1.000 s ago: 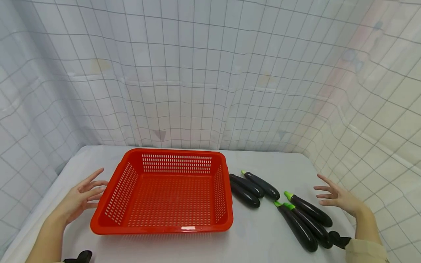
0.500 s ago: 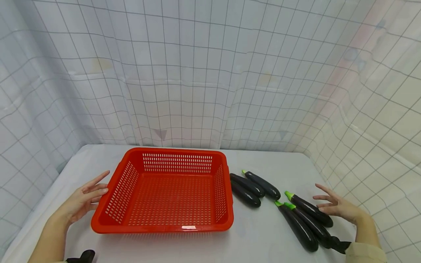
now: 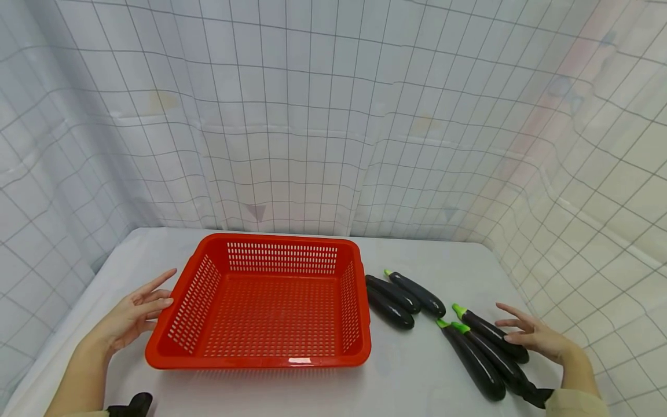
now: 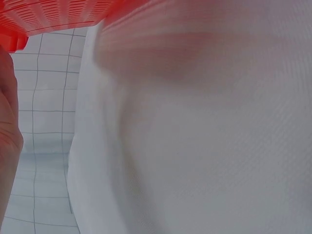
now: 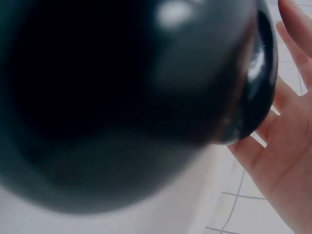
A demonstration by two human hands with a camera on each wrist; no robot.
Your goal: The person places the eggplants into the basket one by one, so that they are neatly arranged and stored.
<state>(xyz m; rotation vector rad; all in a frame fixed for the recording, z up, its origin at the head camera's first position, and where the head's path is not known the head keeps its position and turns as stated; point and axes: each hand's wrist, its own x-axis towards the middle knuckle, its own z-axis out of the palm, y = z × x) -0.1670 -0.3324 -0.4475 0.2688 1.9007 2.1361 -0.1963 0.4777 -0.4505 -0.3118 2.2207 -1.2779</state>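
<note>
A: Eggplants point(image 3: 487, 352), three in a bunch at your right, on the table point(image 3: 417, 382). Right hand point(image 3: 537, 337) is spread flat, fingers straight, tips at or just over the outermost one; holds nothing. Contact itself I can't tell from the head view. The right wrist view shows only a blurred dark body point(image 5: 136, 97) right against your palm point(image 5: 278, 165).

B: Left hand?

A: Left hand point(image 3: 130, 315) is open too, fingers straight, just beside the basket point(image 3: 260, 362) on its left wall, nothing gripped. Touching or a hair apart, can't tell.

B: What could go wrong?

A: My read: the skins look glossy and the bodies round, so a flat-fingered push could roll the outer one toward the table's right edge, which is near. The three lie touching, so if you grab one you may drag its neighbours. Curl round the middle, not the tapered stem end.

B: Anything in the way?

A: Second group, three more eggplants point(image 3: 403, 295), lies between the near bunch and the basket's right wall, so a low carry could knock them. The basket wall is tall, so you'd have to lift over it. The basket looks light, and an open left hand won't stop it sliding if it's bumped. A gridded curtain point(image 3: 333, 116) hangs behind and at the right, close to your right arm.
</note>
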